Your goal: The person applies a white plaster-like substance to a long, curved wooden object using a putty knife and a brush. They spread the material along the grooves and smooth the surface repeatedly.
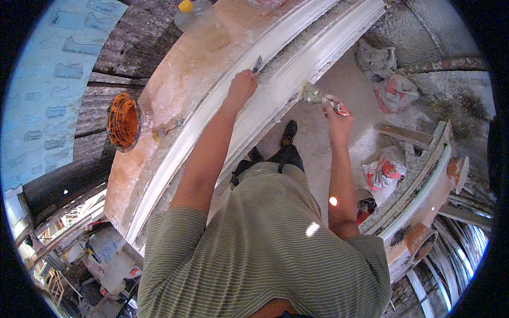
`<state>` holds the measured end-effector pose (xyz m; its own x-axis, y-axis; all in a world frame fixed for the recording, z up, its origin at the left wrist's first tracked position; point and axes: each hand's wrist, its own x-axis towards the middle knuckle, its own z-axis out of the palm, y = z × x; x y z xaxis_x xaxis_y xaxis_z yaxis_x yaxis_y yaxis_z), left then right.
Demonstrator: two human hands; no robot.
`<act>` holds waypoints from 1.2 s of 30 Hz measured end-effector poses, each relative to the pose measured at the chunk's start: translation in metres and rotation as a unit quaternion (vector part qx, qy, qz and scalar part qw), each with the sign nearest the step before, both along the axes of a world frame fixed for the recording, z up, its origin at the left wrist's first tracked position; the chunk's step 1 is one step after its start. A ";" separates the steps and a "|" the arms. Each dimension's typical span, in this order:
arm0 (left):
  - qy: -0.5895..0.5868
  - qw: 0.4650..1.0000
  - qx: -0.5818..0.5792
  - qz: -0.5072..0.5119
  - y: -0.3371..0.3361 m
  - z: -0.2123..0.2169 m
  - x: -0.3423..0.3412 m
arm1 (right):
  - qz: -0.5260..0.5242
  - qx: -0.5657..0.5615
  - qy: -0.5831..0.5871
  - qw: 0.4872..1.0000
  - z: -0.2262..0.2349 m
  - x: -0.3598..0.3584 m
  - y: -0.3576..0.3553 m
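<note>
My left hand [243, 87] is closed on a small knife-like tool with a short metal blade [257, 64], over the white plaster moulding [313, 50]. The moulding is long and ribbed and lies along the bench. At its near right edge, my right hand [339, 121] grips a wide brush [313, 94] by its red and white handle. The brush's bristles look pale and caked, and its tip is close to the moulding's edge; I cannot tell whether they touch.
On the reddish-brown bench [159, 87] stand an orange bowl [123, 122] and a clear bottle with a yellow cap [185, 6]. Another brush [168, 128] lies near the bowl. Crumpled sacks [395, 93] are on the floor at right, beside a wooden frame [411, 185].
</note>
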<state>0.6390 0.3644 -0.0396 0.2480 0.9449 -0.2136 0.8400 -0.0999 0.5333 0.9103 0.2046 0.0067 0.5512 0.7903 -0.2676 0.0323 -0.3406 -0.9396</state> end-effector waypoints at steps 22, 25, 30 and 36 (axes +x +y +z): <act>0.033 0.998 0.025 -0.045 0.066 -0.042 0.043 | -0.138 -0.012 0.032 0.990 -0.020 0.080 -0.034; 0.002 1.000 0.021 -0.016 0.104 -0.033 0.119 | -0.103 0.026 -0.014 0.994 -0.013 0.092 -0.032; 0.017 0.998 0.042 -0.038 0.131 -0.055 0.135 | -0.109 0.029 -0.088 0.990 -0.025 0.138 -0.052; 0.002 1.000 0.012 -0.005 0.099 -0.025 0.128 | -0.286 -0.024 0.029 0.958 -0.029 0.179 -0.084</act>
